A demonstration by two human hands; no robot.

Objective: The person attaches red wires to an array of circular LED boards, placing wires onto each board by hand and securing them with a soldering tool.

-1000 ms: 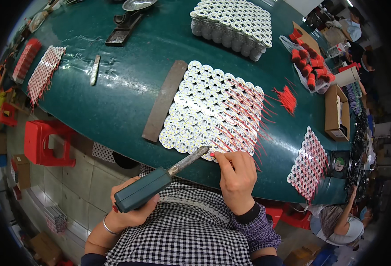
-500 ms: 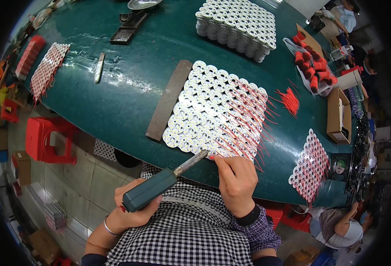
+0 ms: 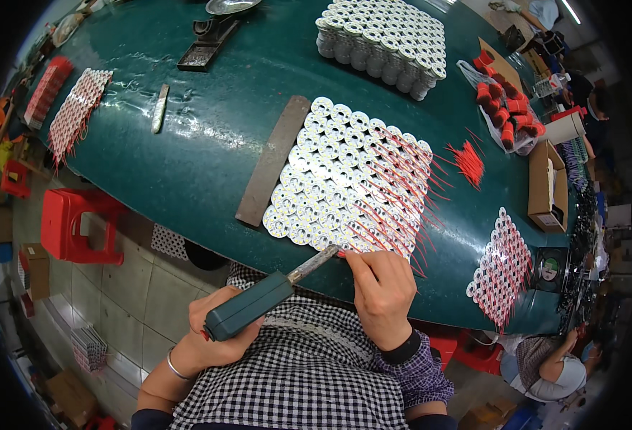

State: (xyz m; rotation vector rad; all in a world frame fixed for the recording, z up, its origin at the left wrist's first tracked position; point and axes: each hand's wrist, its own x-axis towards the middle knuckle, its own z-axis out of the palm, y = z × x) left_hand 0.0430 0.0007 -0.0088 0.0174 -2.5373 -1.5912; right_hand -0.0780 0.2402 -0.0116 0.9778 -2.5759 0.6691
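My left hand [image 3: 219,333] is wrapped round the green body of a soldering iron [image 3: 250,308]. The metal tip of the iron reaches the near edge of a panel of round white LED boards [image 3: 316,168]. Right beside that tip, my right hand [image 3: 382,294] is closed in a pinch on a short red wire [image 3: 341,252], mostly hidden by the fingers. Rows of red wires [image 3: 395,190] lie across the panel's right half, their loose ends past its right edge. A flat grey bar [image 3: 276,161] lies along the panel's left side.
A tall stack of LED panels [image 3: 380,43] stands at the back. Cut red wires [image 3: 466,163] lie right of the panel, with red spools [image 3: 506,107] in a bag beyond. Wired panels lie at far left and right. A knife [image 3: 160,109] rests left; a person [image 3: 552,365] sits right.
The soldering iron and my left hand have shifted slightly up and to the right, toward the pinched wire. My right hand has barely moved.
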